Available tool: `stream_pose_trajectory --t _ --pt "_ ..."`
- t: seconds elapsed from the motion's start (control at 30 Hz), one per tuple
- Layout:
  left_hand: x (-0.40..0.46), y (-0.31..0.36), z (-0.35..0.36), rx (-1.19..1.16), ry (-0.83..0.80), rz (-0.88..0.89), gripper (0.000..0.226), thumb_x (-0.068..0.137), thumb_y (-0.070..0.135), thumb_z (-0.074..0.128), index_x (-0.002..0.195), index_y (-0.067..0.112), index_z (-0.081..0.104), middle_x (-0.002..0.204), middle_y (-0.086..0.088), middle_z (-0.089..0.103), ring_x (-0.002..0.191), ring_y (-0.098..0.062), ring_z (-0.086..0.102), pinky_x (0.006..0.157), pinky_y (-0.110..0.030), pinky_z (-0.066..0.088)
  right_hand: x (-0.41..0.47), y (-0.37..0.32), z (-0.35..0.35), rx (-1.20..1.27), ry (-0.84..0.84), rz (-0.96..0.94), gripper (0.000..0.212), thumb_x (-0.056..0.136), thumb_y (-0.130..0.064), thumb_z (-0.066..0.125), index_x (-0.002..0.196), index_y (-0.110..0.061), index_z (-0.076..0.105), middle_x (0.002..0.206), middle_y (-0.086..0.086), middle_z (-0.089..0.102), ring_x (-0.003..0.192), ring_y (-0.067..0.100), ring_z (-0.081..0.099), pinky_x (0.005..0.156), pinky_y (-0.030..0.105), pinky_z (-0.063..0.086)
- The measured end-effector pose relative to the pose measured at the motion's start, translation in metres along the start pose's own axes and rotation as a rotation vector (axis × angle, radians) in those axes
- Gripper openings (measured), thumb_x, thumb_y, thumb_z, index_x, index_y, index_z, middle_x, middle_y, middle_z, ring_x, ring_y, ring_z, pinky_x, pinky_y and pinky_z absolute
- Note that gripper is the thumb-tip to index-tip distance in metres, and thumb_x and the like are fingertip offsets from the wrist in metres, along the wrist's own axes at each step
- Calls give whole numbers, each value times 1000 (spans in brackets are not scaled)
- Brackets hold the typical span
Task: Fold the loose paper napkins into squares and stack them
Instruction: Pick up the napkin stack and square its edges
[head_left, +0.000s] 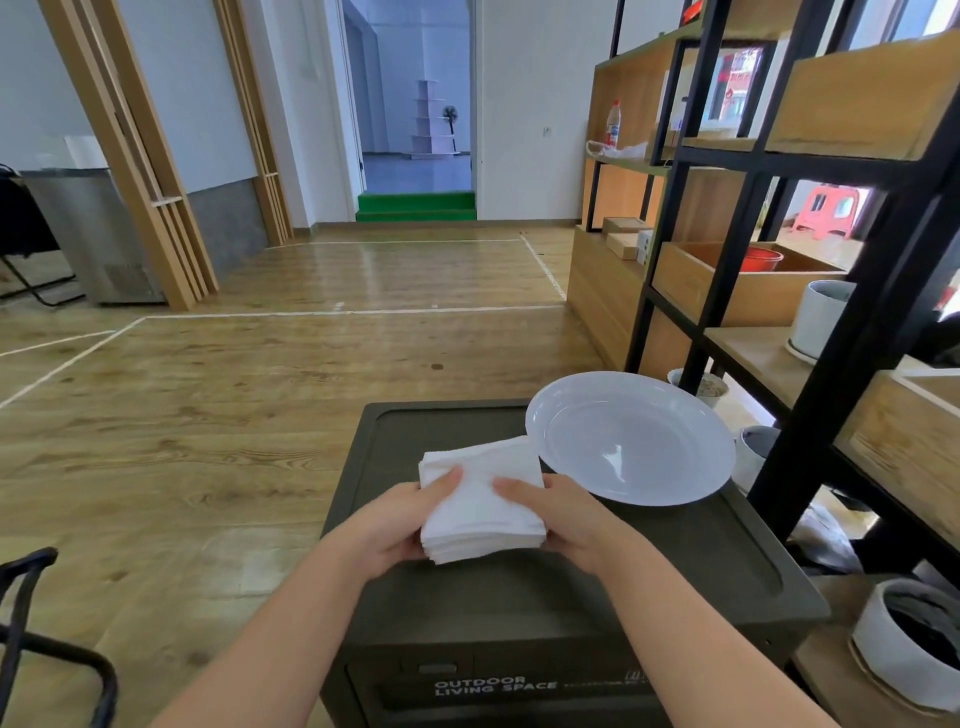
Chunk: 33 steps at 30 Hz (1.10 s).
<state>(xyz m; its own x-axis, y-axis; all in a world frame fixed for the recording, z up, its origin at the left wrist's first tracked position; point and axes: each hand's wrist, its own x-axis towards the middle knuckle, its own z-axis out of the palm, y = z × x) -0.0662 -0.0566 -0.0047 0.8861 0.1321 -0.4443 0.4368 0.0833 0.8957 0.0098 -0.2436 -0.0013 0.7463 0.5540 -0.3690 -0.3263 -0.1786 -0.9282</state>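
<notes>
A stack of white paper napkins is held a little above the lid of a dark storage box. My left hand grips the stack's left side, thumb on top. My right hand grips its right side, thumb also on top. The napkins look square, with layered edges showing at the near side. The far corner of the stack touches or overlaps the rim of a white plate.
An empty white plate lies on the box's far right part. A black-framed wooden shelf with pots and boxes stands close on the right. White pots sit low at right. Wooden floor lies to the left, and a black chair frame is at bottom left.
</notes>
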Motion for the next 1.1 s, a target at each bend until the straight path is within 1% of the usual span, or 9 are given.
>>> stream_pose_trajectory --t 0.17,0.3,0.47,0.6,0.7,0.83,0.93,1.0,1.1 --pt "5 31 2 -79 -110 -156 53 62 39 75 105 9 65 85 -5 74 70 -16 72 58 -26 57 -4 -19 -23 124 90 72 39 78 -33 77 109 -13 64 101 6 73 95 22 68 70 32 58" --pt "27 68 28 5 -96 -137 30 81 36 70 97 11 65 73 -3 71 65 -13 69 56 -24 56 -3 -42 -58 244 187 126 31 77 -27 78 101 -13 64 97 8 71 90 22 67 66 34 57" --pt "73 100 93 67 -40 -95 38 80 32 75 108 8 63 88 -5 72 78 -17 68 55 -27 56 9 -62 -118 301 357 195 35 76 -23 80 94 -5 56 99 14 63 92 28 61 79 38 54" --pt "114 105 140 126 -3 -119 47 82 36 72 117 11 53 108 -7 63 93 -19 62 72 -29 55 30 -60 -162 179 507 229 56 75 -24 80 115 -8 43 116 15 55 106 31 54 93 43 50" --pt "139 100 160 134 -6 -128 37 83 35 70 108 12 56 100 -7 63 90 -20 62 78 -33 54 43 -57 -185 83 571 260 59 78 -25 76 122 -11 40 114 14 53 105 32 54 91 45 51" --pt "159 97 165 160 12 -133 27 82 30 72 95 14 54 93 -8 63 80 -21 63 57 -31 55 52 -57 -195 -27 582 287 59 79 -25 74 125 -13 39 119 15 52 103 33 55 77 43 56" --pt "167 93 161 171 36 -139 25 82 29 72 84 15 52 88 -8 64 77 -21 63 58 -31 55 59 -55 -194 -100 569 244 58 80 -21 74 127 -14 40 120 14 50 109 35 53 64 41 55" --pt "171 91 158 178 45 -138 26 81 29 74 85 15 52 91 -8 64 79 -21 64 61 -31 56 64 -53 -193 -184 579 221 56 81 -22 73 126 -13 40 116 13 48 108 34 52 67 41 56" --pt "174 87 155 192 46 -127 27 79 29 75 86 16 52 93 -6 64 78 -20 64 52 -28 53 71 -50 -192 -361 631 193 50 79 -24 74 117 -11 45 106 11 49 94 29 53 77 43 57"
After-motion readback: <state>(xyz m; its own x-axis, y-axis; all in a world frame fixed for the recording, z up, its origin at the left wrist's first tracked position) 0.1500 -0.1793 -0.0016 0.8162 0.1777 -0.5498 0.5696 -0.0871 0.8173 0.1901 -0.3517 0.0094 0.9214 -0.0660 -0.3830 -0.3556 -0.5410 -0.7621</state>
